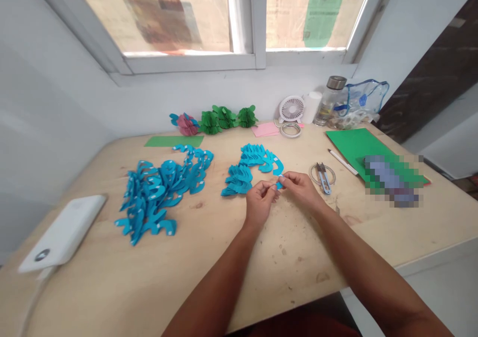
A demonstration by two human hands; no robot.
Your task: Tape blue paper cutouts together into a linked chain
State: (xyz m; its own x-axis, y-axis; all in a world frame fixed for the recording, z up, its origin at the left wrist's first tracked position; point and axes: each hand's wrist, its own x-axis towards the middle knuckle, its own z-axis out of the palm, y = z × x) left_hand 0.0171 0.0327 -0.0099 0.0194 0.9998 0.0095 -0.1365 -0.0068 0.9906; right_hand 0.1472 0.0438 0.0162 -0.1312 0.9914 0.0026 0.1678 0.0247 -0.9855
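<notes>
My left hand [260, 201] and my right hand [300, 187] are close together near the middle of the table. Their fingers pinch a small blue paper piece [279, 184] between them. It lies at the end of a curved blue paper strip [277, 165]. Just behind my left hand sit fanned, folded blue paper shapes [239, 179], with more [252, 154] farther back. A larger heap of blue paper cutouts [155, 192], some bearing small white squares, spreads over the left side.
On the wooden table [209, 262], a white power bank [63, 232] lies left. Blue snips [323, 178], a pen [342, 162] and green sheets [368, 150] lie right. Paper figures [226, 118], a fan [292, 109] and a bottle [330, 100] stand along the wall.
</notes>
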